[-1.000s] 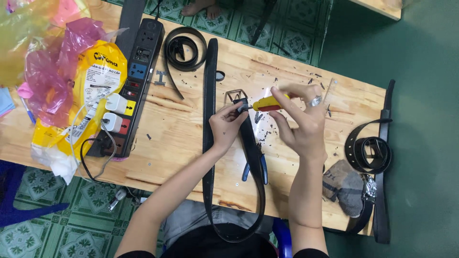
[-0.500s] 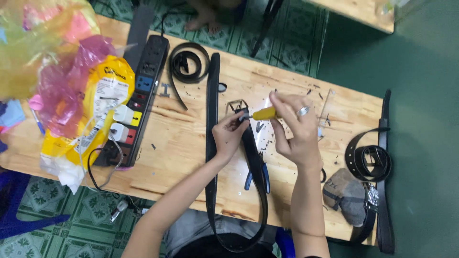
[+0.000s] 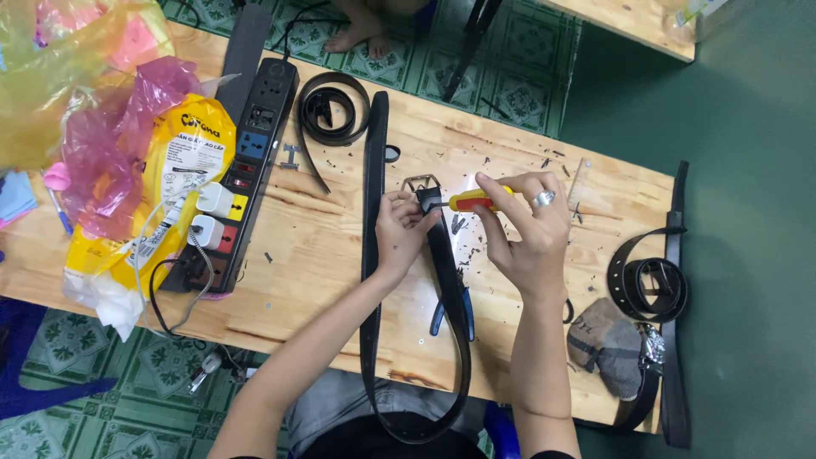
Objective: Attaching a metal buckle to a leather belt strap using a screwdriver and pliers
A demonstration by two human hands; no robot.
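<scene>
A wooden table crowded with clutter: a black power strip with two white chargers plugged in lies at the left beside a yellow bag and pink plastic wrap. A coiled black strap sits at the far edge, more coiled straps at the right end, and blue-handled pliers rest near the front edge, partly hidden under a long black belt. The belt loops off the table's near edge and back up to the middle, where its metal buckle lies flat. The left hand pinches the belt just below the buckle, fingers closed on it. The right hand, wearing a ring, grips a small yellow-and-red screwdriver, its tip pointed at the belt end beside the left fingertips. Dark shavings dot the wood around both hands.
</scene>
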